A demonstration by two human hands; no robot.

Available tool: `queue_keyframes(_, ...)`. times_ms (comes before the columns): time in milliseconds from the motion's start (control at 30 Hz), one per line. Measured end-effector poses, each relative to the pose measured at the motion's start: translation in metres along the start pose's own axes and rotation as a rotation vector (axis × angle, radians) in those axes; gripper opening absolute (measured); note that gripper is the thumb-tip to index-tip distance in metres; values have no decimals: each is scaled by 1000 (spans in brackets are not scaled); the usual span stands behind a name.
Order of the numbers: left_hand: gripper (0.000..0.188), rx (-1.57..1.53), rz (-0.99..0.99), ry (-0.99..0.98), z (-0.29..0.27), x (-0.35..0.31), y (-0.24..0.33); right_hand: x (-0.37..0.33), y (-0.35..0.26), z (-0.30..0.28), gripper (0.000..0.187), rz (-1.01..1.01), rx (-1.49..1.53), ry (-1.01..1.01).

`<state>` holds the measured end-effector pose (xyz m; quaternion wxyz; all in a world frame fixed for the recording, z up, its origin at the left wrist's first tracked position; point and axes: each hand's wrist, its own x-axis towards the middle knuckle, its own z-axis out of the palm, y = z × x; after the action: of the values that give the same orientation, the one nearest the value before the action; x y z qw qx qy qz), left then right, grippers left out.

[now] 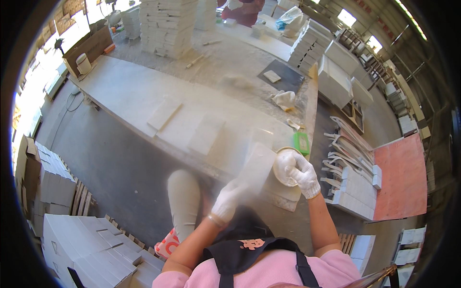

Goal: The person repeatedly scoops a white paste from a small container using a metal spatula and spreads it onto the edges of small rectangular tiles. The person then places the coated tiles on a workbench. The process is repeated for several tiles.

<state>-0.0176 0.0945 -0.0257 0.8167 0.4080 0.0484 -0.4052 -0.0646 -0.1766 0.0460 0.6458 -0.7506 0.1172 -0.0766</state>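
Left hand [228, 201], gloved white, is gripping the lower end of a pale tile [258, 167], fingers clamped on it; the tile is tilting up over the near edge of the worktop [125, 91] and is blurring, so its surface is hard to read. Right hand [301, 174], also gloved, is resting curled on a round white bowl [283, 165] just beside the tile; whether it is gripping the rim cannot be told. A small green rectangular pack [301, 142] is lying just behind the bowl, label unreadable. White boxes [86, 249] are stacking at lower left, partly cut off by the picture's rim. Taller white stacks [165, 24] are standing at the far end. A brown carton [89, 48] is sitting at the worktop's far left corner.
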Motion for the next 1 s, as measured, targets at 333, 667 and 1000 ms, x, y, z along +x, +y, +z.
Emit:
queue_keyframes(333, 42, 56, -24, 3, 5, -1, 8, 7, 9, -3, 40, 66, 47, -4)
queue_keyframes(667, 44, -7, 3, 32, 14, -1, 9, 1, 11, -2, 42, 0, 58, 101)
queue_keyframes(1000, 53, 41, 62, -19, 26, -7, 15, -9, 25, -13, 57, -63, 60, 9)
